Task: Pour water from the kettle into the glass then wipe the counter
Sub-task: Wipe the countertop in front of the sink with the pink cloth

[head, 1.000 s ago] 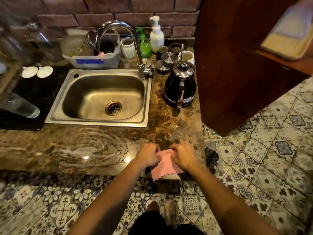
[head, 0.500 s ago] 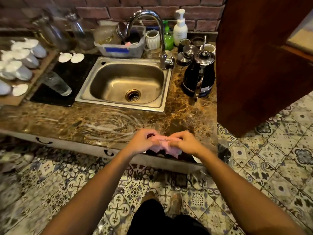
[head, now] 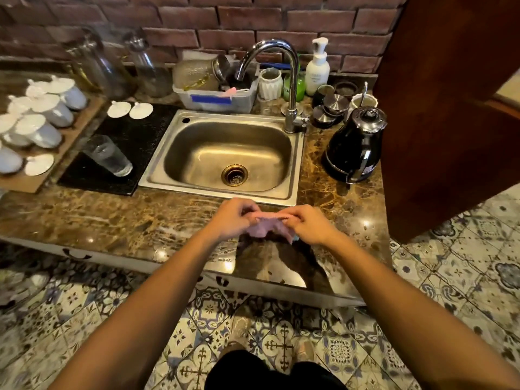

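A pink cloth (head: 263,228) is stretched between my left hand (head: 232,222) and my right hand (head: 306,225), both gripping its top edge just above the brown marble counter (head: 112,220), in front of the sink. The black kettle (head: 356,146) stands on its base at the right of the sink, lid shut. A clear glass (head: 108,156) with water in it stands on the black mat (head: 135,142) left of the sink. Wet streaks shine on the counter left of my hands.
A steel sink (head: 230,159) with a tall tap (head: 287,80) sits mid-counter. Behind it are a plastic tub (head: 216,97), a soap bottle (head: 318,66), jars and small tins. White cups (head: 36,119) lie on a board at left. A wooden cabinet (head: 450,108) stands close at right.
Both hands have lifted the cloth from the counter's front edge and moved it forward toward the sink, spreading it out between them. The view has shifted left and up.
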`<state>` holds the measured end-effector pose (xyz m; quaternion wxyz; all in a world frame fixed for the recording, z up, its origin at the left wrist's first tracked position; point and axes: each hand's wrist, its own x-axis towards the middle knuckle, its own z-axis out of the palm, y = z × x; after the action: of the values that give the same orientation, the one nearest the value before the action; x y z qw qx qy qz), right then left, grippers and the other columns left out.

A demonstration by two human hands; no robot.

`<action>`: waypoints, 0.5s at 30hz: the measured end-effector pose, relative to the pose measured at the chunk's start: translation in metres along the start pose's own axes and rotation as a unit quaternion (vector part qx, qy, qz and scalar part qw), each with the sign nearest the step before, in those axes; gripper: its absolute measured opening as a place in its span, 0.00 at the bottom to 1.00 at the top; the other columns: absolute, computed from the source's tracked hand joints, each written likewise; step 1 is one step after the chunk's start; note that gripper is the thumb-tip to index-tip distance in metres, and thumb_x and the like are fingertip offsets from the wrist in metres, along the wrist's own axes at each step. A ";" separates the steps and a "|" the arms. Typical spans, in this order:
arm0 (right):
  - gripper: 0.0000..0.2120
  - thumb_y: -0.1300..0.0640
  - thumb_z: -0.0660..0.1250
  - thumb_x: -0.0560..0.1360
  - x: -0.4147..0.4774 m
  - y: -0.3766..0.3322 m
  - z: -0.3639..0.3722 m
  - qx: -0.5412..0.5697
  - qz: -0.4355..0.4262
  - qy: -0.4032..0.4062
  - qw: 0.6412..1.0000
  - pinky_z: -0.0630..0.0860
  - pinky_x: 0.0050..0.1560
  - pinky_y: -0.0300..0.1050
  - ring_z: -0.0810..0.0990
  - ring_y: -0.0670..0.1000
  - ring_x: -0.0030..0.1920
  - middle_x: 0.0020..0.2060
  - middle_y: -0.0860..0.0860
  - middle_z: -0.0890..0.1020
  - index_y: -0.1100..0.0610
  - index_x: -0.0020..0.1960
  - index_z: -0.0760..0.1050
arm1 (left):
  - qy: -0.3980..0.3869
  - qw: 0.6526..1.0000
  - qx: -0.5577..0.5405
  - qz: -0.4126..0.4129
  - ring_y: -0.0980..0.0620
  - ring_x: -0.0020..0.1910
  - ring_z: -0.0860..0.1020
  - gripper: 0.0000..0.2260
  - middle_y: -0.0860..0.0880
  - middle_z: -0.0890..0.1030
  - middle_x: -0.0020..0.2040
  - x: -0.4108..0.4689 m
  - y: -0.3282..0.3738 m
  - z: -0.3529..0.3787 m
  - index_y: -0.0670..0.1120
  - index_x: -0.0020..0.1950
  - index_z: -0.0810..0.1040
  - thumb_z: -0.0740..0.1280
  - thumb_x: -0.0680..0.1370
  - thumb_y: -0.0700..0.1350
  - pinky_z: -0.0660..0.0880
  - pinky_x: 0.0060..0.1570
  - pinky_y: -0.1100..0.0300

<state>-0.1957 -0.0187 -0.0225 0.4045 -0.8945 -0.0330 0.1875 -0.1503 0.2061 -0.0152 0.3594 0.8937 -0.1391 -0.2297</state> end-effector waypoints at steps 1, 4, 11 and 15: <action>0.16 0.62 0.64 0.81 0.008 -0.004 -0.002 -0.020 0.003 0.024 1.000 0.76 0.51 0.47 0.83 0.52 0.49 0.50 0.51 0.87 0.51 0.63 0.84 | 0.006 1.000 0.006 0.003 0.57 0.47 0.80 0.07 0.57 0.83 0.42 0.011 -0.001 -0.006 0.56 0.45 0.83 0.71 0.77 0.42 0.76 0.48 0.55; 0.15 0.58 0.65 0.81 0.023 -0.009 -0.002 -0.080 0.013 0.081 0.993 0.75 0.60 0.48 0.83 0.54 0.57 0.58 0.52 0.87 0.50 0.67 0.82 | 0.017 0.999 0.037 0.020 0.55 0.47 0.80 0.07 0.55 0.84 0.44 0.041 -0.006 -0.016 0.56 0.47 0.83 0.71 0.76 0.43 0.76 0.48 0.54; 0.23 0.55 0.66 0.81 0.026 0.006 0.060 -0.181 0.121 0.015 0.976 0.72 0.70 0.49 0.77 0.57 0.69 0.70 0.55 0.78 0.54 0.75 0.73 | -0.097 0.976 0.180 0.074 0.44 0.58 0.82 0.14 0.45 0.85 0.59 0.055 -0.052 -0.011 0.47 0.62 0.83 0.69 0.76 0.45 0.77 0.59 0.51; 0.25 0.53 0.64 0.82 0.038 0.002 0.094 -0.191 0.116 0.041 0.974 0.61 0.77 0.48 0.67 0.57 0.77 0.78 0.56 0.69 0.55 0.78 0.67 | -0.063 0.984 0.139 0.091 0.41 0.58 0.82 0.13 0.44 0.86 0.57 0.045 -0.086 -0.025 0.45 0.59 0.84 0.68 0.76 0.40 0.77 0.57 0.50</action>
<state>-0.1944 0.0550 -0.0927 0.2028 -0.9598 0.0529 0.1866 -0.0919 0.2624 -0.0738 0.2415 0.9023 -0.2730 -0.2303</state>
